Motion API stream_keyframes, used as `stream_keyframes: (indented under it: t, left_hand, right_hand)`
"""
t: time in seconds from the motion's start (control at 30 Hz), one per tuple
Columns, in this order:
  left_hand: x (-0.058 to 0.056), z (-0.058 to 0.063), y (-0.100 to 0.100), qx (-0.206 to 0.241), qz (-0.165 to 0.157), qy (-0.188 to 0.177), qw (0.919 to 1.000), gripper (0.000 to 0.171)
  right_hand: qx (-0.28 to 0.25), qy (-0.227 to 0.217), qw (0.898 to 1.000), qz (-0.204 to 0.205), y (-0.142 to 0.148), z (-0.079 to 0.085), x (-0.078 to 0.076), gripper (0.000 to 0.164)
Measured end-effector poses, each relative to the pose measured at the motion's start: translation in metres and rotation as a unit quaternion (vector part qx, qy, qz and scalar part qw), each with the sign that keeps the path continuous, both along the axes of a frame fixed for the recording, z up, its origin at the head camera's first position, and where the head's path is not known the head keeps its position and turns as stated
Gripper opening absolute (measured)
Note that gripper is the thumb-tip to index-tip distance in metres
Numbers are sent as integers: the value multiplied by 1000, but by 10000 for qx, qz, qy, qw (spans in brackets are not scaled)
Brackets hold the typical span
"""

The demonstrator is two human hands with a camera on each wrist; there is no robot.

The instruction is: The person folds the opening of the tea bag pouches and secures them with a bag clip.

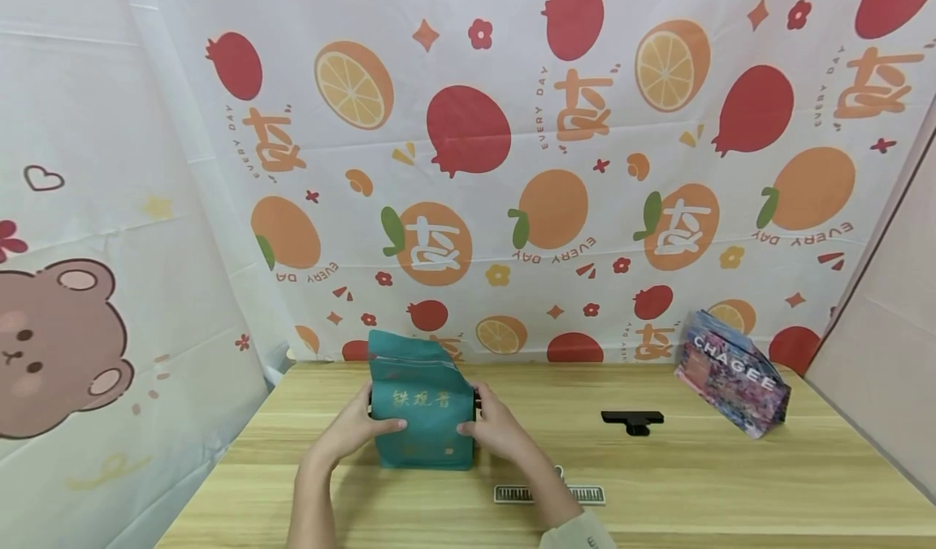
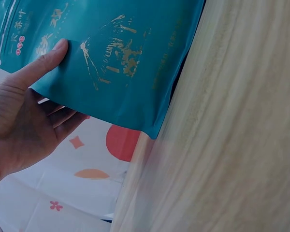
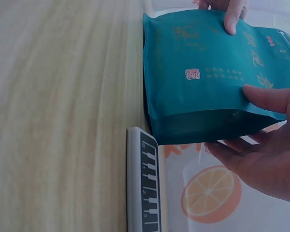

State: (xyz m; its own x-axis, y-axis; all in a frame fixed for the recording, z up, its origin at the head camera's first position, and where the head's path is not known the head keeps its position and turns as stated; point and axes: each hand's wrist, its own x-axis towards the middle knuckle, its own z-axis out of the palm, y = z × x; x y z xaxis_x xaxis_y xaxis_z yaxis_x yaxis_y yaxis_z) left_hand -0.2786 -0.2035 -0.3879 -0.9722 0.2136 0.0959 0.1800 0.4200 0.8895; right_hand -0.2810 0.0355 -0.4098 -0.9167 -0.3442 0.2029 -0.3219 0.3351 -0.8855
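A teal tea pouch (image 1: pixel 424 431) with gold characters and a zip strip near its top stands upright on the wooden table. My left hand (image 1: pixel 349 429) grips its left side, thumb on the front and fingers behind. On the opposite side my right hand (image 1: pixel 499 427) holds it the same way, as the right wrist view shows with the thumb (image 3: pixel 268 98) across the front. The pouch's top edge slants down to the right in the head view. In the left wrist view the pouch (image 2: pixel 121 63) has its bottom edge at the table.
A white clip with a piano-key pattern (image 1: pixel 588 494) lies close by my right forearm. Farther right is a black clip (image 1: pixel 633 419). A colourful CHAGEE bag (image 1: pixel 731 374) sits at the back right. Printed cloth (image 1: pixel 468 289) hangs behind the table (image 1: pixel 702 500).
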Motion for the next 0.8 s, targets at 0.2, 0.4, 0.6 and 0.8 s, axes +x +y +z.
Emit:
stream_keyframes:
  t: [0.2, 0.4, 0.6, 0.8]
  left_hand:
    - [0, -1, 4, -56, 46, 20, 10000, 85]
    - [1, 0, 6, -82, 96, 38, 9999, 84]
    - [3, -1, 8, 44, 100, 73, 9999, 82]
    - [4, -2, 12, 152, 100, 116, 9998, 83]
  right_hand:
    - [-47, -63, 10000, 2, 5, -2, -1, 55]
    - [-122, -96, 9999, -11, 8, -2, -2, 55]
    - [-182, -93, 9998, 30, 9, 0, 1, 56]
    - [-114, -130, 9999, 3, 11, 0, 2, 57]
